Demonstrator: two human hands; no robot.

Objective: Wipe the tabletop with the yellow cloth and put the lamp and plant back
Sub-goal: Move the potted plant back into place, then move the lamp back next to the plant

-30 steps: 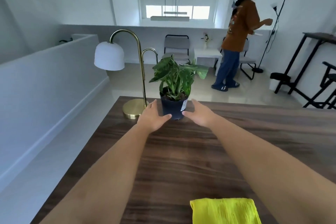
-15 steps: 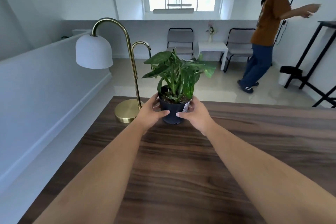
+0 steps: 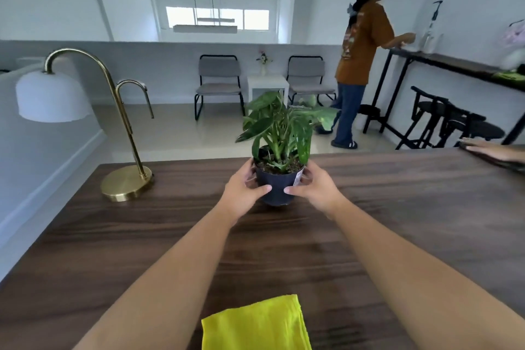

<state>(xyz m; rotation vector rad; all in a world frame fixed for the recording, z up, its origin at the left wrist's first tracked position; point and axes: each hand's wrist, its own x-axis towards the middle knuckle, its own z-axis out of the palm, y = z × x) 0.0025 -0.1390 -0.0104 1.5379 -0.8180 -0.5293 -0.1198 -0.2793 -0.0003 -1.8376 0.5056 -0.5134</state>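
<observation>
Room: bright white open space behind our dark wood-grain counter (image 3: 369, 236), with two grey chairs at the far wall.
Plant: we hold the green leafy plant in its dark blue plastic pot (image 3: 277, 185), upright, near the far edge of the counter at its middle; we cannot tell whether its base touches the wood or hangs just above it.
Left grip: our left hand (image 3: 241, 190) is closed around the pot's left side, thumb across the front.
Right grip: our right hand (image 3: 312, 189) is closed on the pot's right side, over its white label.
Cloth: folded yellow cloth (image 3: 255, 324) lies on the near edge, between our forearms, well apart from the pot.
Lamp: brass arched lamp with a white dome shade (image 3: 125, 182) stands at the far left corner.
Bystanders: one person in an orange shirt (image 3: 363, 45) stands at a side table; another hand (image 3: 491, 150) rests on the counter's far right.
Risk: we judge that a tilted pot would spill soil onto the counter; a careless sweep left could knock the lamp.
</observation>
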